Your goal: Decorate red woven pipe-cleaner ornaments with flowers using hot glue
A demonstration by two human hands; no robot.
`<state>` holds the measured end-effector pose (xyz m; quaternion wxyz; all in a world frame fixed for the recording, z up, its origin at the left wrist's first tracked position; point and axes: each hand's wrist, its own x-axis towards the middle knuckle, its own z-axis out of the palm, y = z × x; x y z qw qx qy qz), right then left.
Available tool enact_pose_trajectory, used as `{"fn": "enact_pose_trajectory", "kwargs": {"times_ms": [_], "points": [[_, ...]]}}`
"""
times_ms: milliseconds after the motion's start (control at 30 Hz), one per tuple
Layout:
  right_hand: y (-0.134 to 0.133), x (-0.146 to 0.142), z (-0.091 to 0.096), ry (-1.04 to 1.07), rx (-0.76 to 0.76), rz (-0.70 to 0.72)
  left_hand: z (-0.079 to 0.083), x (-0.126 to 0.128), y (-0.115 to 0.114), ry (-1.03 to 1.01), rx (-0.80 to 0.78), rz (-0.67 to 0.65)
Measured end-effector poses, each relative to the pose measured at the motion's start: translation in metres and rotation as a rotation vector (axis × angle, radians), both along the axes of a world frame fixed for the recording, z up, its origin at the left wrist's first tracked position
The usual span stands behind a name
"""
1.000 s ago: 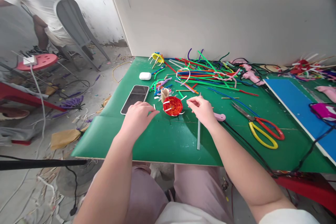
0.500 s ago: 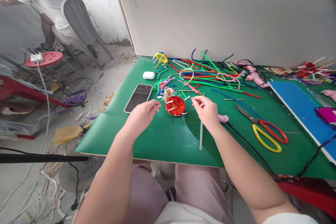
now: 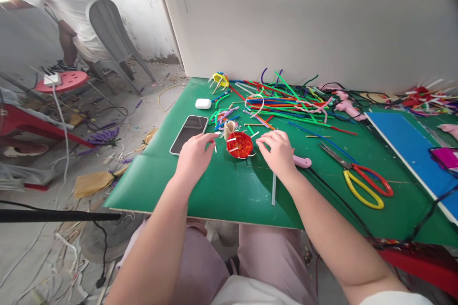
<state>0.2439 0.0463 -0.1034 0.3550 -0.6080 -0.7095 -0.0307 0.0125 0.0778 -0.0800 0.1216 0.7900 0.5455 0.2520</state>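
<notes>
A red and orange round woven piece (image 3: 239,146) with short white strips round it lies on the green table between my hands. To its left, my left hand (image 3: 196,155) has thumb and index finger apart, a tiny white scrap (image 3: 215,148) beside the fingertips. At its right edge, my right hand (image 3: 277,148) bends its fingers near a white strip without visibly gripping anything. Behind the piece is a beige cone-shaped roll (image 3: 229,128). A translucent stick (image 3: 274,189) shows below my right hand, and a pink handle with a black cord (image 3: 303,161) is partly hidden behind it.
Scissors (image 3: 354,176) lie at the right, near a blue board (image 3: 411,152). A phone (image 3: 189,134) and a white case (image 3: 203,104) are at the left. Coloured pipe cleaners (image 3: 289,104) and a yellow piece (image 3: 219,79) lie behind. A person (image 3: 53,0) sits far left.
My left fingers have parted from the pinch seen earlier. My right hand has shifted slightly left and down, closer to the red woven piece, its fingers looser.
</notes>
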Motion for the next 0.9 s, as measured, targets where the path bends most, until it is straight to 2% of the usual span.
{"fn": "enact_pose_trajectory", "kwargs": {"times_ms": [100, 167, 267, 367, 567, 900], "points": [[0.000, 0.001, 0.000, -0.010, 0.005, -0.014, 0.004, -0.005, -0.001, -0.055, -0.102, 0.092], [0.000, 0.001, 0.000, -0.015, 0.007, -0.019, 0.005, -0.007, -0.001, -0.068, -0.092, 0.116], [0.000, 0.000, 0.000, -0.020, 0.005, -0.005, 0.004, -0.003, -0.001, -0.092, -0.031, 0.062], [0.000, -0.001, -0.001, -0.022, -0.004, 0.015, 0.002, 0.007, -0.002, -0.145, -0.106, 0.014], [-0.002, -0.005, -0.002, -0.017, -0.062, 0.070, -0.001, 0.022, -0.005, -0.213, -0.186, 0.047], [-0.003, -0.006, -0.003, 0.003, -0.181, 0.147, -0.005, 0.025, 0.000, -0.241, -0.319, 0.080]]}}
